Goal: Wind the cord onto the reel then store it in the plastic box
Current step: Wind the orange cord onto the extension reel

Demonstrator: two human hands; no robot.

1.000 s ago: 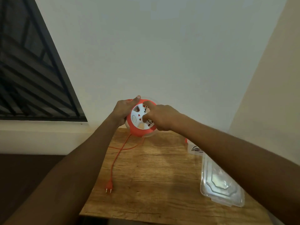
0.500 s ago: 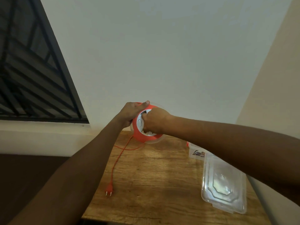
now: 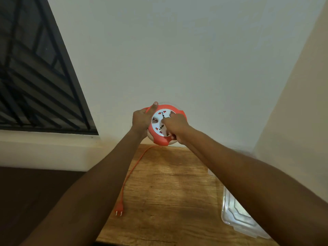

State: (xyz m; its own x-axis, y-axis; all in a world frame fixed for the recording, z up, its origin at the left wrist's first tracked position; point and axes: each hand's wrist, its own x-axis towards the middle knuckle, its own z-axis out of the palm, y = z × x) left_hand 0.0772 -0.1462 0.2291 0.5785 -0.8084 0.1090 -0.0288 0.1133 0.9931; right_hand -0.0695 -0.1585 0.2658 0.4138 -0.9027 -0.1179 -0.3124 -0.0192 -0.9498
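Two hands grip reel (image 3: 160, 139) — forearm hides plastic box (image 3: 236, 215).

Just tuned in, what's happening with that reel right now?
A person holds the orange cord reel up above the wooden table. The left hand grips its rim, thumb up over the edge, and the right hand has fingers curled on the white centre face. A length of orange cord trails down across the table to its plug, so winding isn't finished. The clear plastic box sits at the table's right edge.
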